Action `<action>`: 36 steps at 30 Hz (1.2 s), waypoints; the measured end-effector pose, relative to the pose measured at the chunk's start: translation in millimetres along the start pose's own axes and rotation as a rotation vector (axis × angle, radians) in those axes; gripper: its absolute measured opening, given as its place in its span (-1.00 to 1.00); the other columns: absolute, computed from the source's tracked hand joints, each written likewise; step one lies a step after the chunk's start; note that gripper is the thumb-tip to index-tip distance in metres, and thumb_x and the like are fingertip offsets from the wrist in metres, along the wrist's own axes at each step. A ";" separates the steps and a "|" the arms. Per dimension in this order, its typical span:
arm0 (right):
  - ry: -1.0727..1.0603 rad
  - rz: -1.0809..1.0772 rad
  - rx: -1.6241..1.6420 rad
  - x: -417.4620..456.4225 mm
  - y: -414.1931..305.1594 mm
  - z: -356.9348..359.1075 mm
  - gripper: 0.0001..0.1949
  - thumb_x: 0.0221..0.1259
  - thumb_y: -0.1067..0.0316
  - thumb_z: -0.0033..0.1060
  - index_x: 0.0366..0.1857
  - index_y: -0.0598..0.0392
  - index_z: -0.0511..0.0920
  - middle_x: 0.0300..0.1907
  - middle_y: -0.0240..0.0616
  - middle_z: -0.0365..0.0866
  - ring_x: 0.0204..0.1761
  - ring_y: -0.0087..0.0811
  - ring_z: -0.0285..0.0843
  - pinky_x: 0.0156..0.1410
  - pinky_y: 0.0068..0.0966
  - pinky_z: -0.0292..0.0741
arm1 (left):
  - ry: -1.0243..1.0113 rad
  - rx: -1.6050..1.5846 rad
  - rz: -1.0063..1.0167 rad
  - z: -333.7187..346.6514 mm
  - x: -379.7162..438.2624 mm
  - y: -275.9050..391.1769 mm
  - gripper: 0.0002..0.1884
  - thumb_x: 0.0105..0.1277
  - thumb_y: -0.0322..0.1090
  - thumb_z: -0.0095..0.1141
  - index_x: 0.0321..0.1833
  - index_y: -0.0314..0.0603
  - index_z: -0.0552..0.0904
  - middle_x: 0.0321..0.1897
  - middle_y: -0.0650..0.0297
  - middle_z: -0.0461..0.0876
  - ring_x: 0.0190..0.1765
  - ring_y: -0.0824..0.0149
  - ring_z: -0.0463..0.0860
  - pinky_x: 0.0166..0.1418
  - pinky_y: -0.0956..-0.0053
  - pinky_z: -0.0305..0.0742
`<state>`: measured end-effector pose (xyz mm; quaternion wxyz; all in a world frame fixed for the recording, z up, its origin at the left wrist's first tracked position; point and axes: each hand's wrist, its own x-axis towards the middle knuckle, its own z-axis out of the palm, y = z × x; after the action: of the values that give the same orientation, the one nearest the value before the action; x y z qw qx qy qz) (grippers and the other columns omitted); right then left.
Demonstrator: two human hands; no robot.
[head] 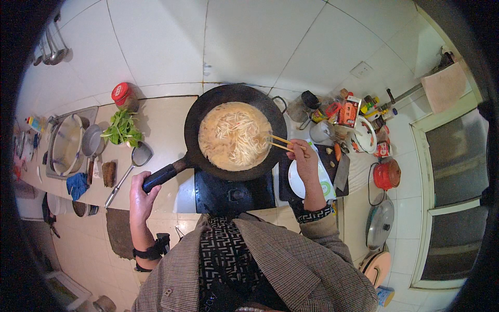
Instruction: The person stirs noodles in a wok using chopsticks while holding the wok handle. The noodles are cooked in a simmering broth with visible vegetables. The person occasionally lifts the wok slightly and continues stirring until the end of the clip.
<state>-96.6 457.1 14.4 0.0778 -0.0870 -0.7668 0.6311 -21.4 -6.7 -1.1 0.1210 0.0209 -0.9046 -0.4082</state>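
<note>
A black wok stands on the gas stove, nearly full of cloudy, light-brown broth. Pale noodles lie in a loose heap in the liquid. My left hand is around the end of the wok's black handle, thumb on the near side. In my right hand is a pair of wooden chopsticks, slightly apart, their tips at the right side of the noodles. Under my right forearm, a white plate sits partly hidden.
Left of the wok are leafy greens, a red-lidded jar, a long-handled ladle and a sink holding a basin. At right, a cleaver and a carrot lie by a dark board, near seasoning packets.
</note>
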 end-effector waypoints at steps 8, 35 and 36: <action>0.075 0.026 0.038 1.1 20.9 -10.4 -0.77 0.43 0.28 0.12 -0.02 0.20 0.59 -0.22 -0.24 0.67 -0.29 -0.50 0.66 -0.17 -0.59 0.62 | -0.031 0.022 -0.032 -0.5 -0.3 -5.0 -0.50 0.02 -0.56 0.38 0.08 -0.31 0.53 -0.13 0.06 0.55 -0.05 0.11 0.57 0.11 0.32 0.47; -0.221 0.139 0.026 -33.0 5.6 27.4 -0.73 0.46 0.20 0.09 0.00 0.16 0.58 -0.20 -0.23 0.69 -0.27 -0.51 0.68 -0.15 -0.61 0.62 | -0.018 0.018 0.027 -1.0 1.1 0.0 -0.52 0.03 -0.55 0.38 0.06 -0.31 0.54 -0.17 0.07 0.52 -0.11 0.12 0.56 0.04 0.34 0.49; -0.216 0.138 0.019 -35.2 0.7 27.5 -0.73 0.46 0.20 0.09 0.01 0.16 0.58 -0.19 -0.24 0.69 -0.27 -0.51 0.68 -0.15 -0.61 0.62 | -0.018 0.020 0.029 -1.7 0.9 0.5 -0.52 0.03 -0.55 0.38 0.05 -0.31 0.54 -0.17 0.07 0.52 -0.11 0.12 0.56 0.03 0.34 0.49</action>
<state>-68.6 422.8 8.1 -0.0481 -0.0704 -0.7568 0.6480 -21.9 -7.7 0.5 0.1187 0.0054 -0.9100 -0.3973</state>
